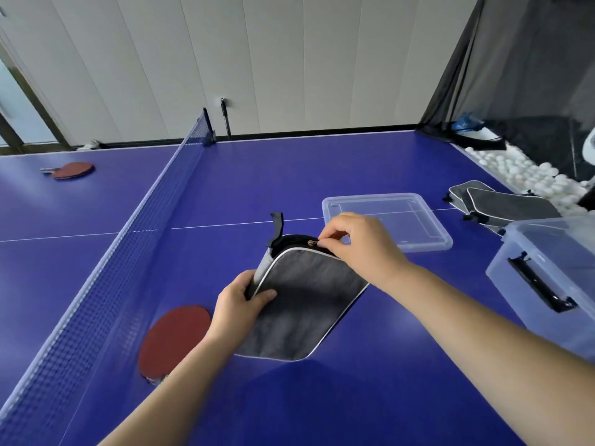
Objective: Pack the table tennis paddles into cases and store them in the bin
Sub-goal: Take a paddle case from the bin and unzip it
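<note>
Zipping, or unzipping, a grey paddle case (306,304) in the middle of the blue table (386,397), just right of the net (135,252); which of the two cannot be told. Left hand (240,300) clamped on the case's near-left edge, thumb across the grey face, fingers wrapped behind. Right hand (360,246) pinching the zipper pull (312,242) at the black top edge, remaining fingers curled. Best done by keeping the left grip firm as an anchor, drawing the pull along the curve of the piping rather than straight out, and holding the fabric taut ahead of the slider to avoid snagging. Case tilted up on its lower end, long axis running from the rounded bottom near the viewer up and away toward the far side, strap loop (276,226) pointing upward at the top-left corner. Contents not visible, so whether a paddle is inside cannot be told. Red paddle (174,339) flat on the table beside the left wrist, blade toward the case; a second paddle (72,169) well apart beyond the net. Clear bin (547,284) open at the right, its lid (386,220) flat behind the right hand, spare cases (502,204) further right.
</note>
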